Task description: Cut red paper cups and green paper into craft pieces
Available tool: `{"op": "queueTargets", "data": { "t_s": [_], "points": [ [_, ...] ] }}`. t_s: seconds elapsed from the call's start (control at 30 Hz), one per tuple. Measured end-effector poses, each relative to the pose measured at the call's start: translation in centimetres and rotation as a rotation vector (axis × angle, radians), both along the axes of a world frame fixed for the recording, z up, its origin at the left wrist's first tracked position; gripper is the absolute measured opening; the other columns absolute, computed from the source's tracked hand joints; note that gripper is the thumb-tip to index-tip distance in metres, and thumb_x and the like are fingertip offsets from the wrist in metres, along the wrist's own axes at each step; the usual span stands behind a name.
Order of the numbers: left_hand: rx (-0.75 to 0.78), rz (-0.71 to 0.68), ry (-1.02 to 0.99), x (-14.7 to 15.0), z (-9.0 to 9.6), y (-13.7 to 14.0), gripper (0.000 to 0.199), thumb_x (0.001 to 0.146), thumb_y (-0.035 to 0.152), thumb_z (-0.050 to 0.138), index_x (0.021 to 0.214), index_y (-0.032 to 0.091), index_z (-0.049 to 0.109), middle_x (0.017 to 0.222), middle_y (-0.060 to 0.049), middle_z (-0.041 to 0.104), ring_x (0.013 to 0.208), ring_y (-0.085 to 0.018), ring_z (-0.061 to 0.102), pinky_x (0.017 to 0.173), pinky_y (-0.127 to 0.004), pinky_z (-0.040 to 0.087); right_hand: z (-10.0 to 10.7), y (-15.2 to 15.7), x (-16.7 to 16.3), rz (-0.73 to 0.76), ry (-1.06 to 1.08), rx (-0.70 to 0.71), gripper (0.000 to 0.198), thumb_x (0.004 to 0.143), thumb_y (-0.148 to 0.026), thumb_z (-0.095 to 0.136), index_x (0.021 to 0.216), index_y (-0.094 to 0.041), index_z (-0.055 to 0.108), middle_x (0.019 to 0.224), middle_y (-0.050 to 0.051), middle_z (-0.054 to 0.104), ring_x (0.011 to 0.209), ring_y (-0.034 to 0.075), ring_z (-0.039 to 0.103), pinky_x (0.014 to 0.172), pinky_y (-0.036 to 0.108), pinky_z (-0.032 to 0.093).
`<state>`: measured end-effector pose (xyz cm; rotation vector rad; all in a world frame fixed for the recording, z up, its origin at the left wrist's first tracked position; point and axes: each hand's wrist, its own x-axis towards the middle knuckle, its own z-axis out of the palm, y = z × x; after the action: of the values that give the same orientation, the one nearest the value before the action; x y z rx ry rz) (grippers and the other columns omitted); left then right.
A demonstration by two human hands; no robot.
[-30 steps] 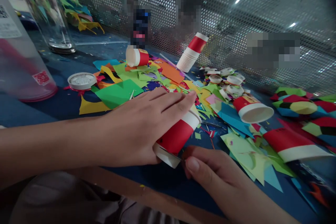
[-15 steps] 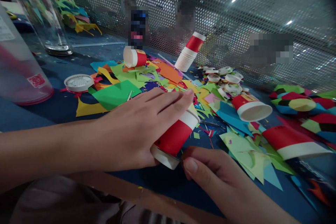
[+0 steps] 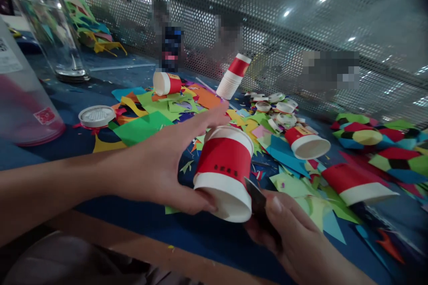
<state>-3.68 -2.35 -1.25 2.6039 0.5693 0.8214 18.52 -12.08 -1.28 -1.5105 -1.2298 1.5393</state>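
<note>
A red-and-white paper cup [image 3: 227, 160] lies tilted on the blue table, its white base end turned towards me and dark printed characters on its red band. My left hand [image 3: 160, 164] curves around its left side, with the thumb at the base end and the fingers reaching over the far end. My right hand [image 3: 290, 227] is closed around a dark knife [image 3: 256, 196]. The knife's pointed blade touches or nearly touches the cup's right side near the base; I cannot tell whether it cuts in. Much of the knife's handle is hidden by the fingers.
Coloured paper scraps [image 3: 143, 127] cover the table's middle. Around them are a stack of paper cups [image 3: 230, 82], other loose cups [image 3: 307, 142], a round white lid [image 3: 96, 116], a glass [image 3: 70, 62] and a plastic bottle [image 3: 30, 111]. A perforated metal screen [image 3: 267, 35] stands behind.
My left hand has shifted from lying over the cup to curving around its left side. The cup has turned, showing more of its base and the printing. The knife now shows in my right hand.
</note>
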Motion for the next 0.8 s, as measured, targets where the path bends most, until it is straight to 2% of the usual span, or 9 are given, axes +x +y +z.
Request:
{"op": "queueTargets", "data": {
  "t_s": [0.07, 0.17, 0.3, 0.43, 0.8],
  "points": [
    [-0.063, -0.032, -0.006, -0.01, -0.19, 0.34, 0.087, 0.082, 0.033, 0.064, 0.152, 0.016, 0.016, 0.156, -0.013, 0.034, 0.141, -0.027, 0.039, 0.114, -0.044, 0.039, -0.25, -0.17, -0.12, -0.038, 0.054, -0.012, 0.063, 0.068, -0.082, 0.059, 0.067, -0.020, 0.064, 0.063, 0.000, 0.051, 0.056, 0.013, 0.038, 0.053, 0.026, 0.033],
    [-0.044, -0.048, -0.013, 0.06, -0.50, 0.57, 0.085, 0.078, 0.033, 0.068, 0.150, 0.021, 0.023, 0.152, -0.012, 0.040, 0.140, -0.028, 0.041, 0.114, -0.046, 0.040, -0.43, -0.23, -0.33, -0.012, 0.081, 0.006, 0.064, 0.071, -0.081, 0.059, 0.070, -0.017, 0.065, 0.064, 0.000, 0.051, 0.057, 0.012, 0.038, 0.054, 0.025, 0.033],
    [0.033, -0.079, 0.000, 0.06, -0.40, 0.39, 0.092, 0.073, 0.028, 0.070, 0.150, 0.023, 0.020, 0.154, -0.013, 0.036, 0.143, -0.031, 0.034, 0.115, -0.051, 0.037, -0.10, -0.02, -0.29, 0.087, -0.003, 0.052, 0.061, 0.077, -0.078, 0.055, 0.071, -0.018, 0.064, 0.073, 0.003, 0.056, 0.070, 0.017, 0.047, 0.066, 0.030, 0.040],
    [0.064, -0.089, -0.008, 0.08, -0.20, 0.22, 0.091, 0.073, 0.028, 0.070, 0.150, 0.023, 0.021, 0.154, -0.014, 0.037, 0.143, -0.033, 0.034, 0.114, -0.054, 0.037, 0.17, 0.17, -0.09, 0.207, -0.077, 0.121, 0.062, 0.083, -0.077, 0.046, 0.070, -0.019, 0.062, 0.070, 0.001, 0.050, 0.067, 0.015, 0.044, 0.063, 0.028, 0.038],
    [0.086, -0.103, -0.021, -0.05, -0.10, 0.23, 0.089, 0.073, 0.027, 0.069, 0.149, 0.022, 0.023, 0.150, -0.014, 0.042, 0.142, -0.031, 0.035, 0.116, -0.052, 0.035, -0.23, 0.09, 0.09, 0.232, -0.036, 0.194, 0.057, 0.085, -0.073, 0.048, 0.068, -0.019, 0.058, 0.069, 0.002, 0.050, 0.068, 0.015, 0.044, 0.061, 0.027, 0.037]
  ]
}}
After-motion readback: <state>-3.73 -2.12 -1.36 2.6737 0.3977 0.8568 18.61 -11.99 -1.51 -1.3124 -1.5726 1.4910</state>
